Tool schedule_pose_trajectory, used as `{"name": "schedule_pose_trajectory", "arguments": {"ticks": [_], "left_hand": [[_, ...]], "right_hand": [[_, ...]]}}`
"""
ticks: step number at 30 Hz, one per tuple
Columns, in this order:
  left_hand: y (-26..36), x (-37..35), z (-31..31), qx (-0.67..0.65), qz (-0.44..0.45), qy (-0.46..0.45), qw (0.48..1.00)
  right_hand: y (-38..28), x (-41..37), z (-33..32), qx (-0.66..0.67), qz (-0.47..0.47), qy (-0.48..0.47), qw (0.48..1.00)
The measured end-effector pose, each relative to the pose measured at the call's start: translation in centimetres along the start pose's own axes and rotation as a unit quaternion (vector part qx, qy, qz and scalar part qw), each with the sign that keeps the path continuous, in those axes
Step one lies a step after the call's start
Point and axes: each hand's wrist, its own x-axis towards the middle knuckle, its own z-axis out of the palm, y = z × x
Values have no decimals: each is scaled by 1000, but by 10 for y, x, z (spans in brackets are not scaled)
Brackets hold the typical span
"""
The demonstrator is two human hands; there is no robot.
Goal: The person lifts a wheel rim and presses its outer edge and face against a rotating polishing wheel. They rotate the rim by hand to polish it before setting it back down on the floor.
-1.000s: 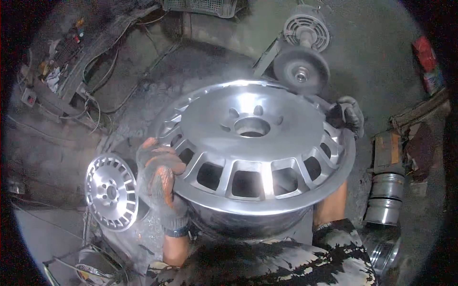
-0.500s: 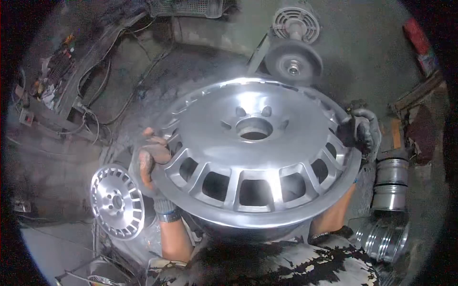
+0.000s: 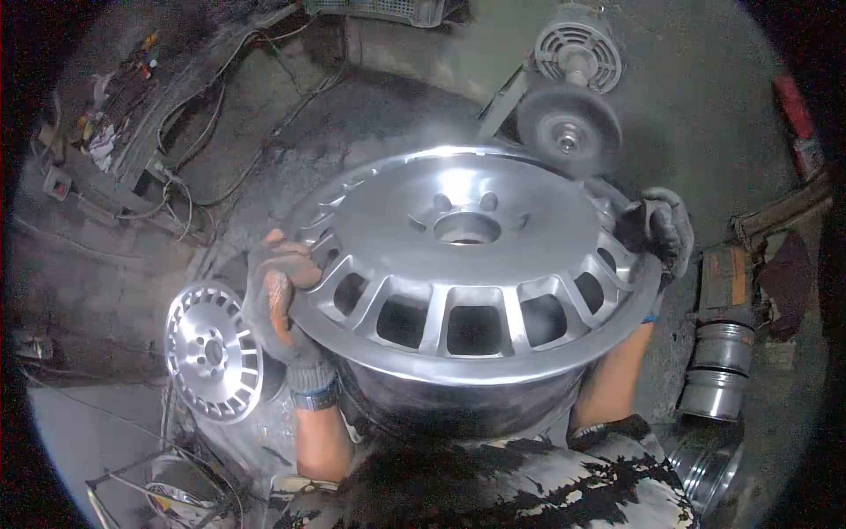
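A large silver wheel rim (image 3: 388,220) lies face up in front of me, tilted, with slots around its edge and a round hole in its centre. My left hand (image 3: 286,295), in a grey glove with some fingers showing bare, grips the rim's left edge. On the right edge my right hand (image 3: 661,231), in a grey and black glove, is closed round the metal. The rim's near side is close to my dark and white clothing. Beyond its far edge, a round buffing wheel (image 3: 569,132) looks blurred on the shaft of a motor (image 3: 578,55).
A second silver rim (image 3: 214,351) leans at the left. Metal cylinders (image 3: 718,370) are stacked at the right, below a cardboard box (image 3: 726,275). Loose cables (image 3: 211,123) run along the upper left. A grey crate (image 3: 379,9) sits at the top.
The rim's face has tipped, so more of its dark outer barrel shows below the near edge. Both hands keep their hold. The buffing wheel and motor appear farther right in view.
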Motion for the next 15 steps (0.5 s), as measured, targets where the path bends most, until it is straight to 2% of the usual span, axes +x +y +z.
{"name": "schedule_pose_trajectory", "arguments": {"ticks": [4, 7, 10, 15], "left_hand": [[-2, -1, -2, 28, 34, 11, 999], [8, 2, 5, 73, 50, 6, 996], [12, -3, 6, 36, 73, -7, 997], [38, -13, 16, 63, 23, -16, 998]], "right_hand": [[3, 5, -4, 90, 29, -66, 993], [-4, 5, 11, 99, 67, -23, 993], [5, 4, -4, 9, 12, -15, 1000], [-25, -17, -17, -2, 12, 20, 1000]]}}
